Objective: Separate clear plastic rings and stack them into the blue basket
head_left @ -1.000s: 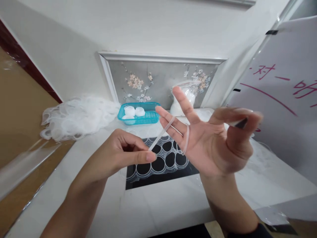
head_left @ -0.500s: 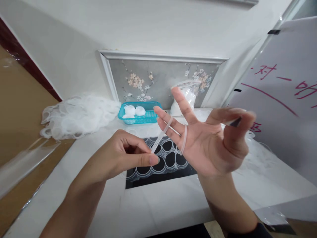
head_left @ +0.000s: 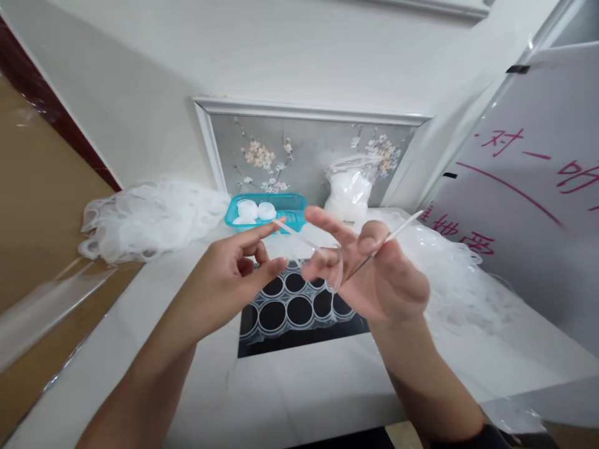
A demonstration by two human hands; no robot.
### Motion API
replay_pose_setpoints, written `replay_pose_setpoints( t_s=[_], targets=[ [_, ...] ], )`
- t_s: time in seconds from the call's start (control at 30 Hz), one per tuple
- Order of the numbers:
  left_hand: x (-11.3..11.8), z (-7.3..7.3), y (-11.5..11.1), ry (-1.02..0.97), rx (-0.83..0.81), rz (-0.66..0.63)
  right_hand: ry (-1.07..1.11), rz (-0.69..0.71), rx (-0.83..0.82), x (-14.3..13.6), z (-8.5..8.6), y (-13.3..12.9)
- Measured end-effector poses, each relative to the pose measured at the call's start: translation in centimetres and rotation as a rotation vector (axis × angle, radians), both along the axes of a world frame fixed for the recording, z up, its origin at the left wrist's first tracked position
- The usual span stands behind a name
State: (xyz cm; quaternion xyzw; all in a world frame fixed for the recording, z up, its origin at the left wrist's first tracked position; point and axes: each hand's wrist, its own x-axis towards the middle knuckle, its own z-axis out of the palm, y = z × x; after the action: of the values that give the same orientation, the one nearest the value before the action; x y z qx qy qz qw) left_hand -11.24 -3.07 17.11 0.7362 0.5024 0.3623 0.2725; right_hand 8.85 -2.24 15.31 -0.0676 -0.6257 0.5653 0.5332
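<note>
My left hand (head_left: 238, 268) is raised over the counter, thumb and index finger apart. Its index fingertip touches one end of a translucent white band (head_left: 299, 237), which runs across to my right hand (head_left: 374, 268). Part of the band loops by that hand's curled lower fingers. Between the thumb and fingers of my right hand is a thin stick-like tool (head_left: 403, 226), pale at its upper end and dark lower down; its kind is unclear. Beneath both hands lies a black sheet (head_left: 257, 348) bearing a clear plastic layer of round rings (head_left: 299, 312).
A blue basket (head_left: 292, 201) with several white round pieces (head_left: 247, 210) stands against the wall. To its left is a heap of translucent rings (head_left: 154, 218); more rings (head_left: 463, 280) spread at right. A clear bag of white material (head_left: 350, 187) stands behind. A whiteboard (head_left: 528, 187) borders the right.
My left thumb and index finger have parted from their pinch on the band. My right fingers have curled inward, and the thin tool has swung into view across the palm.
</note>
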Motion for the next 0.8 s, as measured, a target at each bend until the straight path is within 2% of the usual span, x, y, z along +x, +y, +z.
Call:
replay_pose_setpoints(
  t_s=[0.1, 0.3, 0.47, 0.8],
  targets=[
    [-0.1, 0.4, -1.0, -0.065, 0.011, -0.019, 0.053, 0.049, 0.098, -0.2, -0.4, 0.4],
    [0.5, 1.1, -2.8, -0.005, 0.014, -0.081, 0.143, 0.116, 0.255, -0.1, -0.4, 0.3],
    [0.4, 0.6, -2.4, -0.008, 0.064, -0.071, 0.129, 0.115, 0.300, 0.3, -0.4, 0.4],
    [0.3, 1.2, -2.4, 0.068, 0.027, -0.049, 0.122, 0.132, 0.316, 0.2, 0.3, 0.1]
  ],
)
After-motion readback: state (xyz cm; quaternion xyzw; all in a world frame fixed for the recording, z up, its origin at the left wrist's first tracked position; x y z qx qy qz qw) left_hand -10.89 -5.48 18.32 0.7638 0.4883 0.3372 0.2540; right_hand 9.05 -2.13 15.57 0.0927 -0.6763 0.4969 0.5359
